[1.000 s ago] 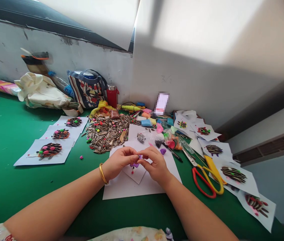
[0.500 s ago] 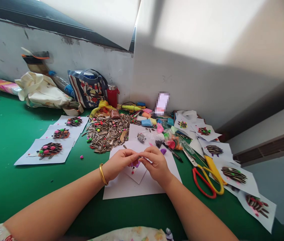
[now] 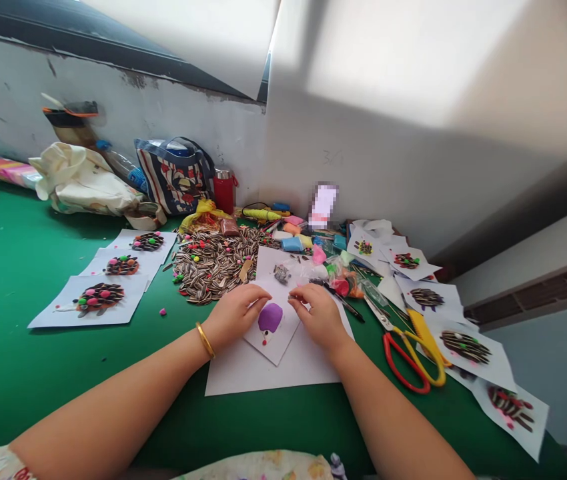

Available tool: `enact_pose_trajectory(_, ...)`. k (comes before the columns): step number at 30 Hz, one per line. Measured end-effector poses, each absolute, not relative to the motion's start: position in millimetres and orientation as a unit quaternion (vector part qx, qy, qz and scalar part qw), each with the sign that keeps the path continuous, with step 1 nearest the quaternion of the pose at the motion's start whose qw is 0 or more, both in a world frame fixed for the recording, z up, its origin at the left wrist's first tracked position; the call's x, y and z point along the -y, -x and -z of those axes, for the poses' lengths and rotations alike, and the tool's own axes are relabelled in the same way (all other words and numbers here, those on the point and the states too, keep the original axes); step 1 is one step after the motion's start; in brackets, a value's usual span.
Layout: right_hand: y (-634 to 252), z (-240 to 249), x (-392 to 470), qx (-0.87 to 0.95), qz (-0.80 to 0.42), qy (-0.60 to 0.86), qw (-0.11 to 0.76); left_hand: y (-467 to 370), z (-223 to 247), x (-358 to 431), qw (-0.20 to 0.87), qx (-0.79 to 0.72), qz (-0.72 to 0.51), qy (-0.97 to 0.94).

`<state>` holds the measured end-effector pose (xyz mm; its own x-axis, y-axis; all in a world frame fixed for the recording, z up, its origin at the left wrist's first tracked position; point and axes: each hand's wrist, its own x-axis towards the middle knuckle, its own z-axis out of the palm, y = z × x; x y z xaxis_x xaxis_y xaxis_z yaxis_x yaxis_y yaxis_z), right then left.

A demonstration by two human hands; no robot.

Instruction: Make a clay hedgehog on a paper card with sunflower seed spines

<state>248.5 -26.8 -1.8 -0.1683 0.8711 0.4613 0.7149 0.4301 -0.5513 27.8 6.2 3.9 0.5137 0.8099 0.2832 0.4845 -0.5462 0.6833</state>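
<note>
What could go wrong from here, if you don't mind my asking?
The left hand might scatter the seed pile just beyond it. The right forearm could catch the scissors lying beside it. The card bearing the purple shape rests on a larger sheet, so a nudge may shift it.

A big green table [image 3: 13, 373] fills the near part. Behind it on the left is a white wall [image 3: 3, 87] with dark, scruffy marks. A dark strip [image 3: 28, 41] runs above it. On the far right, bright light [image 3: 388, 60] shines on a big pale wall [image 3: 363, 173], with gray shadow below.
</note>
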Motion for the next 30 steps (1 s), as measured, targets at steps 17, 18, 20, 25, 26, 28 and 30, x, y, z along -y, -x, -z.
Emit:
enact_pose_trajectory(17, -259, 13, 20, 0.801, 0.005, 0.565, 0.198, -30, 4, -3, 0.147, -0.343, -0.156, -0.915)
enact_pose_trajectory(18, -260, 11, 21, 0.805, 0.005, 0.562, 0.191, -30, 5, -2, 0.147, -0.345, -0.156, -0.914)
enact_pose_trajectory(20, -262, 10, 23, 0.815, 0.002, 0.554, 0.170, -30, 6, -2, 0.148, -0.346, -0.157, -0.913)
enact_pose_trajectory(25, -255, 12, 25, 0.806, 0.003, 0.578, 0.126, -31, 7, -3, 0.147, -0.347, -0.156, -0.913)
enact_pose_trajectory(26, -253, 13, 24, 0.803, 0.005, 0.583, 0.123, -31, 7, -3, 0.146, -0.347, -0.155, -0.914)
enact_pose_trajectory(28, -252, 13, 23, 0.803, 0.003, 0.584, 0.122, -31, 7, -3, 0.147, -0.347, -0.153, -0.913)
enact_pose_trajectory(30, -253, 11, 22, 0.806, -0.003, 0.578, 0.127, -31, 7, -3, 0.146, -0.349, -0.152, -0.913)
